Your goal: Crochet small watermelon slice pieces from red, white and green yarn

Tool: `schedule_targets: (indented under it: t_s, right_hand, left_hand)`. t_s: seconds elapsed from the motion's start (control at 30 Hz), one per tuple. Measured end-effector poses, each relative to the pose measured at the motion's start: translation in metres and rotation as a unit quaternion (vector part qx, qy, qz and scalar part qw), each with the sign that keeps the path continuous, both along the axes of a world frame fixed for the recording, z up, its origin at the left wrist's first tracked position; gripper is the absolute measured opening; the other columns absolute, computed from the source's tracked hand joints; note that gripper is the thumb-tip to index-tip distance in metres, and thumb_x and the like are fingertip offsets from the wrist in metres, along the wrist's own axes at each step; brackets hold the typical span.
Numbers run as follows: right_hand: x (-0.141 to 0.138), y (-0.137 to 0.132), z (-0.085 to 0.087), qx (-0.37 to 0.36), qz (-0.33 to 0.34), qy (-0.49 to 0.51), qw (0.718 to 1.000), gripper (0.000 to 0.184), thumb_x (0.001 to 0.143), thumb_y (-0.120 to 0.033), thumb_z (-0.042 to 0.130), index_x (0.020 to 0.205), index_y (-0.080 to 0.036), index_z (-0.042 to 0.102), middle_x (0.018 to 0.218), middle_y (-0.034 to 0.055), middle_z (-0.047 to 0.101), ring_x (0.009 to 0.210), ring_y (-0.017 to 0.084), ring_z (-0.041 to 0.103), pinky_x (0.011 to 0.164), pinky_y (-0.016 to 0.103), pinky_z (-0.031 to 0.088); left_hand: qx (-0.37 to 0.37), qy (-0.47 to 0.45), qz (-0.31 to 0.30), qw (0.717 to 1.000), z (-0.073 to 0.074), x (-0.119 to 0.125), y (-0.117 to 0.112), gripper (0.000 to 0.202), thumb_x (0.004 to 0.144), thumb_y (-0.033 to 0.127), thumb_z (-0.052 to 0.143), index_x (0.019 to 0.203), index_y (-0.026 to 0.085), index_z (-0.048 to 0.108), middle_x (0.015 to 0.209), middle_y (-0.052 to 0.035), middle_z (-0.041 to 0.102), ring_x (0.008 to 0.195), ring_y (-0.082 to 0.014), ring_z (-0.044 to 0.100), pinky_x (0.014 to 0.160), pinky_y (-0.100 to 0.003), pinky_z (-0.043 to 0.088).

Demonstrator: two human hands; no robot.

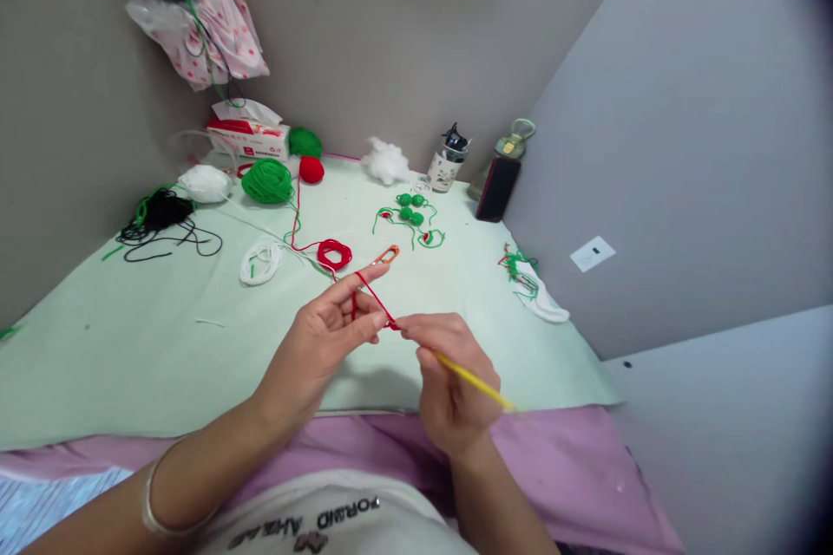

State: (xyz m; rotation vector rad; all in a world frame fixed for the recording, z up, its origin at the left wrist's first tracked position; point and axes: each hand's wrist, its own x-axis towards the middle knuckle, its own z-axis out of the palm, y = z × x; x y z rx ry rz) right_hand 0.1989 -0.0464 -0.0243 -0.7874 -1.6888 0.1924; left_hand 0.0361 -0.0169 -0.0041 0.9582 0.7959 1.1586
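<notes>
My left hand (325,331) pinches a small piece of red crochet work (392,325) between thumb and fingers. Red yarn (376,295) runs taut from its raised index finger down to that piece. Held like a pencil in my right hand (459,373) is a crochet hook with a yellow handle (474,379); its tip meets the red work, partly hidden by the fingers. Just beyond my left hand lie a coil of red yarn (334,255) and an orange-handled tool (389,254). From the coil a strand leads back to a red yarn ball (311,170).
Green yarn balls (266,181), white yarn (206,184), black yarn (161,217) and a tissue box (251,139) stand at the back left. Small green crocheted balls (409,210), white stuffing (385,161), a pen cup (446,166), a phone (498,189) and a bottle (514,143) are farther right.
</notes>
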Motion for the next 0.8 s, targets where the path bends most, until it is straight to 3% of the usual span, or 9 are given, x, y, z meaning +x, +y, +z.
schedule_targets:
  t_s: [0.1,0.23,0.37,0.47,0.57,0.63,0.7,0.8]
  right_hand:
    - [0.001,0.001,-0.003,0.076,-0.047,-0.106,0.99,0.039,0.099,-0.01,0.056,0.134,-0.026,0.062,0.112,0.0125,0.077,0.1,0.022,0.074,0.075,0.037,0.064]
    - [0.001,0.003,-0.007,0.136,-0.096,-0.17,0.971,0.045,0.097,-0.009,0.059,0.138,-0.024,0.06,0.11,0.0131,0.079,0.098,0.022,0.074,0.077,0.036,0.064]
    - [0.0,0.004,-0.009,0.143,-0.117,-0.181,0.966,0.047,0.097,-0.011,0.059,0.142,-0.027,0.06,0.111,0.0116,0.079,0.097,0.022,0.074,0.079,0.036,0.063]
    - [-0.002,0.004,-0.008,0.101,-0.117,-0.169,0.973,0.051,0.096,-0.01,0.062,0.14,-0.035,0.062,0.114,0.0076,0.077,0.1,0.022,0.073,0.083,0.037,0.063]
    - [-0.002,0.005,-0.004,0.056,-0.088,-0.11,0.988,0.043,0.097,-0.012,0.061,0.131,-0.038,0.069,0.119,0.0069,0.074,0.107,0.024,0.071,0.087,0.04,0.061]
    - [-0.002,0.007,-0.001,0.013,-0.055,-0.016,0.998,0.031,0.101,-0.017,0.058,0.122,-0.034,0.074,0.115,0.0076,0.073,0.105,0.024,0.07,0.084,0.041,0.061]
    - [-0.002,0.009,0.002,-0.051,-0.015,0.097,0.994,0.025,0.103,-0.022,0.054,0.111,-0.031,0.076,0.101,0.0065,0.075,0.092,0.022,0.07,0.076,0.039,0.06]
    - [-0.004,0.014,0.004,-0.119,0.048,0.207,0.97,0.021,0.103,-0.026,0.057,0.1,-0.028,0.077,0.089,0.0047,0.075,0.079,0.02,0.068,0.067,0.035,0.057]
  left_hand:
    - [0.027,0.035,0.023,0.999,-0.002,-0.001,0.002,0.05,0.086,0.025,0.081,0.135,0.031,0.072,0.08,0.0037,0.063,0.07,-0.0118,0.05,0.069,-0.023,0.046]
    - [0.041,0.05,0.041,0.997,-0.003,-0.003,0.004,0.041,0.084,0.022,0.082,0.123,0.03,0.079,0.078,0.0038,0.062,0.067,-0.0112,0.048,0.063,-0.022,0.044]
    - [0.034,0.045,0.031,0.998,-0.001,-0.002,0.003,0.043,0.083,0.026,0.084,0.125,0.029,0.077,0.076,0.0035,0.064,0.067,-0.0108,0.05,0.063,-0.021,0.044]
    - [-0.006,0.0,-0.007,1.0,0.001,-0.001,0.002,0.052,0.081,0.026,0.086,0.131,0.027,0.074,0.077,0.0025,0.066,0.066,-0.0105,0.051,0.061,-0.021,0.044]
    - [-0.091,-0.085,-0.097,0.987,0.003,-0.002,0.003,0.048,0.078,0.029,0.089,0.124,0.023,0.078,0.071,0.0038,0.06,0.054,-0.0057,0.038,0.053,-0.019,0.039]
    - [-0.134,-0.119,-0.13,0.975,0.003,-0.003,0.005,0.041,0.077,0.028,0.089,0.117,0.02,0.081,0.069,0.0051,0.055,0.05,-0.0034,0.026,0.048,-0.017,0.035]
    - [-0.136,-0.125,-0.116,0.976,0.005,-0.004,0.006,0.036,0.078,0.025,0.088,0.113,0.019,0.082,0.067,0.0057,0.052,0.05,-0.0036,0.024,0.046,-0.017,0.034]
    - [-0.099,-0.101,-0.075,0.987,0.006,-0.003,0.005,0.036,0.078,0.025,0.087,0.114,0.02,0.081,0.067,0.005,0.054,0.051,-0.0051,0.032,0.047,-0.017,0.037]
